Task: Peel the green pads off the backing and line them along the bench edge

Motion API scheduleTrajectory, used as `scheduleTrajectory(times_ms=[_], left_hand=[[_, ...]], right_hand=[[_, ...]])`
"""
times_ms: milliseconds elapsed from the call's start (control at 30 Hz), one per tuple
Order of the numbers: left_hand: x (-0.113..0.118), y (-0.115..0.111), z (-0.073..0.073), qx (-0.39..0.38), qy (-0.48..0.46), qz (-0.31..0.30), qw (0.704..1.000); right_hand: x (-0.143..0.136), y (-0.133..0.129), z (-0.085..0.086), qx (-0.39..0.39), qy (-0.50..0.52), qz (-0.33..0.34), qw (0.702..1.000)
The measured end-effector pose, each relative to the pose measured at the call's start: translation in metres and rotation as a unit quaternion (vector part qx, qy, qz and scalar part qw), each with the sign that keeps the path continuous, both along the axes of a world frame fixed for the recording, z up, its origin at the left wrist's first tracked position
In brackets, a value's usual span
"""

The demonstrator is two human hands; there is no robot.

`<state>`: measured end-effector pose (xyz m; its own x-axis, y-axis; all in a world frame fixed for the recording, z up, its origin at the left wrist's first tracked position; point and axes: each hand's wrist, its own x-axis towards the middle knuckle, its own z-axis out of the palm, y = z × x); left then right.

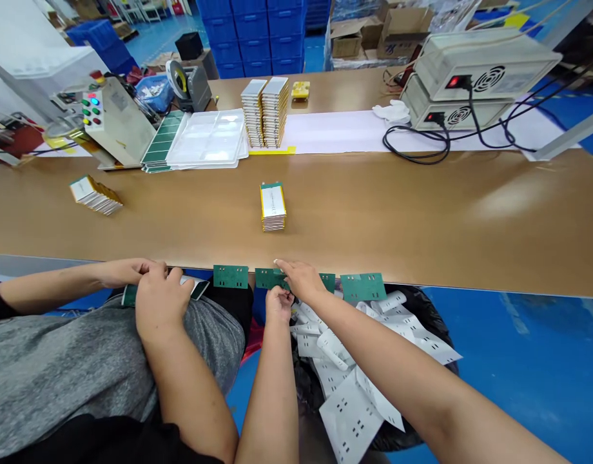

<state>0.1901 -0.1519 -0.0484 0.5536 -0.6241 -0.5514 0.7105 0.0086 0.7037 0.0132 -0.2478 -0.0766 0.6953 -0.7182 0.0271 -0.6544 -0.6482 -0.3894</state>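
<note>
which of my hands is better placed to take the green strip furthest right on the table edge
Right. Your right hand rests at the table edge nearest that green strip; your left hand sits lower and further left, beneath it.

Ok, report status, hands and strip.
Left hand pinches green strip at table edge; right hand flat on it. Co-worker's hands alongside, apart. Backing papers in bin below.
</note>
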Motion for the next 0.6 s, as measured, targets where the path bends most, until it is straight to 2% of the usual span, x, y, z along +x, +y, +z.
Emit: scheduleTrajectory(times_ms=[133,267,400,600], left_hand=[[0.049,0.014,0.032,0.006,-0.064,0.000,0.998],[0.069,0.017,0.045,0.019,-0.109,-0.018,0.994],[0.065,0.017,0.049,0.016,-0.117,-0.036,0.992],[0.038,0.020,0.047,-0.003,-0.122,-0.057,0.991]], right_hand=[[0.001,-0.001,0.003,0.005,-0.001,-0.003,1.000],[-0.001,-0.002,0.005,0.018,-0.017,-0.004,1.000],[-0.004,-0.005,0.005,0.029,-0.037,0.005,0.999],[-0.004,-0.010,0.004,0.031,-0.039,0.014,0.999]])
